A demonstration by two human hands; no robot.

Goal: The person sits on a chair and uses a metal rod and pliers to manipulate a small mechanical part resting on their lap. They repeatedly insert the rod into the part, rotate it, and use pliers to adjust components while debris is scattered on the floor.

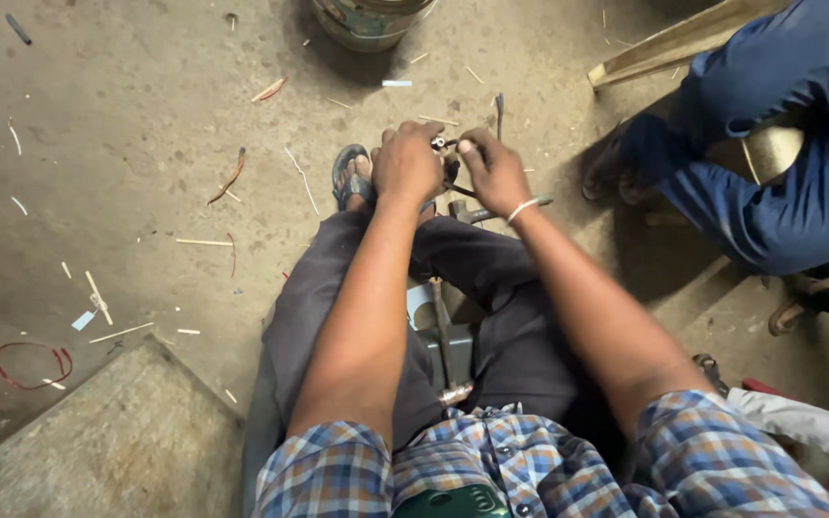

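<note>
Fingertips of both hands pinch a small dark metal part [445, 146] held out past the knees, above a dusty concrete floor [146, 125]. The left hand [407, 163] is curled over the part from its near-left side, knuckles up, fingers closed on it; the right hand [493, 171], a pale band [522, 208] at its wrist, grips it from the right, thumb and forefinger pressed on a small shiny end. Just below the part, a grey metal bar [501, 209] pokes out to the right from beneath the right wrist, and a sandalled foot [350, 177] rests directly left of the part. Nearer the body, well behind the part, a hammer-like tool [445, 345] lies between the thighs. Wire offcuts, including a red loop [31, 364], litter the floor far to the part's left; a round tin [371, 21] stands beyond it, and another person in blue clothing [779, 144] squats to its right. Judging from the grip, the work would go best with the left hand holding steady while the right makes small, controlled turns, the part kept close over the foot for bracing.
</note>
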